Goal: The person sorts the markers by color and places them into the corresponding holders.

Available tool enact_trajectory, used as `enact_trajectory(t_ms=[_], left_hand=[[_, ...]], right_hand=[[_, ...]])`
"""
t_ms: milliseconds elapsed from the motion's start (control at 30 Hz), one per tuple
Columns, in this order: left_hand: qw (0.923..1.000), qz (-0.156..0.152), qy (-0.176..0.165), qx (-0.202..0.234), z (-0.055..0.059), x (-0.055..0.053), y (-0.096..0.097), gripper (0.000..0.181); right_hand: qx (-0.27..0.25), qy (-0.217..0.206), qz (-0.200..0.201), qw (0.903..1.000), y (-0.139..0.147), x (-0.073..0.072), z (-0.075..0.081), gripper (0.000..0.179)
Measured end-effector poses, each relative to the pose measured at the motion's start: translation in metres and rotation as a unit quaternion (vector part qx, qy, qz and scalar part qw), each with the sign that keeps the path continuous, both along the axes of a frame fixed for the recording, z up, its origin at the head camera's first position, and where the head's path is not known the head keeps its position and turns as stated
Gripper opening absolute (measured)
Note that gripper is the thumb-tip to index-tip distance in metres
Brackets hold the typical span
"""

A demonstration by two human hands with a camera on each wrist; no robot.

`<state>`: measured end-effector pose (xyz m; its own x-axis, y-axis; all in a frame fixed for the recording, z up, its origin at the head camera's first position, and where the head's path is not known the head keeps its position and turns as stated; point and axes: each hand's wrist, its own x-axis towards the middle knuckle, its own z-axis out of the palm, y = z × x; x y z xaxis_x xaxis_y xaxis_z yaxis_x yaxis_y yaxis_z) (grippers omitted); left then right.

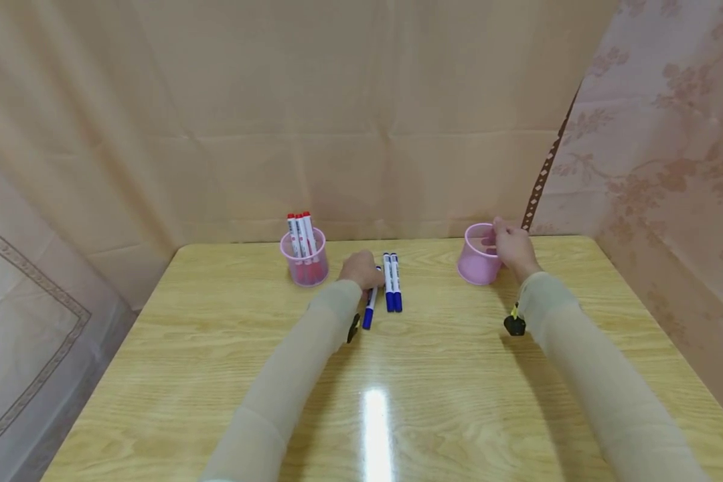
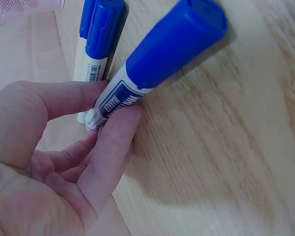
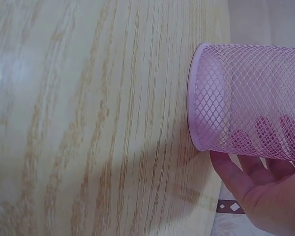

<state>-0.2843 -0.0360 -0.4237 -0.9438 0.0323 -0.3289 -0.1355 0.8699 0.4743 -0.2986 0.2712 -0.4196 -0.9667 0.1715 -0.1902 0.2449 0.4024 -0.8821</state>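
My left hand pinches a blue-capped whiteboard marker between thumb and fingers. In the left wrist view that marker slants with its blue cap away from the palm. Just right of it, two more blue-capped markers lie side by side on the table. My right hand grips the right side of a pink mesh pen holder, which stands upright with no pens visible in it. The right wrist view shows fingers through the mesh of the holder; the rim is out of that view.
A second pink mesh pen holder stands at the table's back left, with several red-capped markers upright in it. The wooden table ends at a beige curtain behind; patterned cloth hangs on the right.
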Motion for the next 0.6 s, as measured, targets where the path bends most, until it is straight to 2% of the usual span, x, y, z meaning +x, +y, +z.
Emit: enact_trajectory(t_ms=[367, 533, 600], left_hand=[[0.9997, -0.022, -0.003, 0.004, 0.001, -0.001, -0.002, 0.01], [0.9992, -0.039, -0.009, 0.002, 0.011, -0.007, 0.0, 0.008], [0.999, -0.042, -0.006, 0.014, 0.018, -0.009, 0.001, 0.016]], right_hand=[[-0.002, -0.001, 0.0, 1.0, 0.0, 0.002, 0.0, 0.08], [-0.007, 0.0, 0.001, 1.0, 0.001, 0.0, 0.0, 0.078], [-0.01, -0.003, 0.001, 0.9999, 0.0, 0.0, -0.001, 0.078]])
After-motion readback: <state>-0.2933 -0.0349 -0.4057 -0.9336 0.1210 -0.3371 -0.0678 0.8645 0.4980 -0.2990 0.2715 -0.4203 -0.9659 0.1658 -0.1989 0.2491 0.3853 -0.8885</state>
